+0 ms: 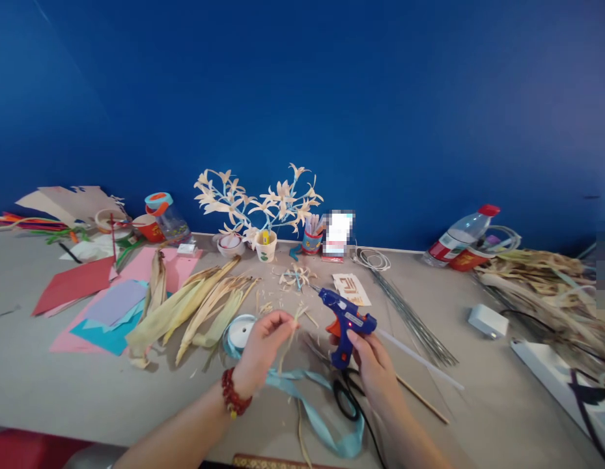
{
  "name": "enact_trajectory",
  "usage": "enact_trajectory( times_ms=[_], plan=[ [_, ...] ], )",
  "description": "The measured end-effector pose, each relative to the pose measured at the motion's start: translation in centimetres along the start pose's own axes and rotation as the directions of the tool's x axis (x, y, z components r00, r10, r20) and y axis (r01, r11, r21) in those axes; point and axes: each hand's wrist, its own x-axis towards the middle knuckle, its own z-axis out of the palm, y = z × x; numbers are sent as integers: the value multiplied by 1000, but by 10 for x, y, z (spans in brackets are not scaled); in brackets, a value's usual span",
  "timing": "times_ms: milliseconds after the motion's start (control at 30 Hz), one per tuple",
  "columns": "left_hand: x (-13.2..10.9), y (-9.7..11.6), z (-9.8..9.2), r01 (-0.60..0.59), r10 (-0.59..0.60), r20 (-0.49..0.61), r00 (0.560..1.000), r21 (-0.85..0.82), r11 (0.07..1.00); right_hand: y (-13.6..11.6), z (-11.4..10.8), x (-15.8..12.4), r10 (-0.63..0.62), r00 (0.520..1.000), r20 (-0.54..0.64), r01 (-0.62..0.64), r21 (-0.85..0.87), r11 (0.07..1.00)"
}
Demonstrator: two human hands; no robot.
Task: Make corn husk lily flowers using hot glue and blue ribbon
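In my right hand [368, 355] is a blue hot glue gun [348, 316] with an orange trigger, its nozzle aimed up and left; a clear glue stick [419, 358] sticks out of its back. The fingers and thumb of my left hand [269, 339] pinch a thin pale strip of corn husk [296, 319], just left of the gun. A small husk flower [296, 277] lies beyond the nozzle. Beside my left hand is a ribbon spool [241, 331], and loose light-blue ribbon [309, 407] curls below. Black-handled scissors [348, 397] lie under the gun, partly hidden.
Husk flower branches [282, 198] stand in a white cup [266, 247] at the back, near a phone [338, 231] with a blurred screen. Corn husks [199, 306] and coloured paper [111, 303] lie left. Right are wires [414, 319], a bottle [461, 234] and a power strip [551, 378].
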Motion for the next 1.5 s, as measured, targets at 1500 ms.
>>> enact_trajectory(
  times_ms=[1500],
  plan=[
    [4,9,-1,395,-264,304,915,-548,737,-11,-14,-26,-169,952,256,261,-385,885]
  ],
)
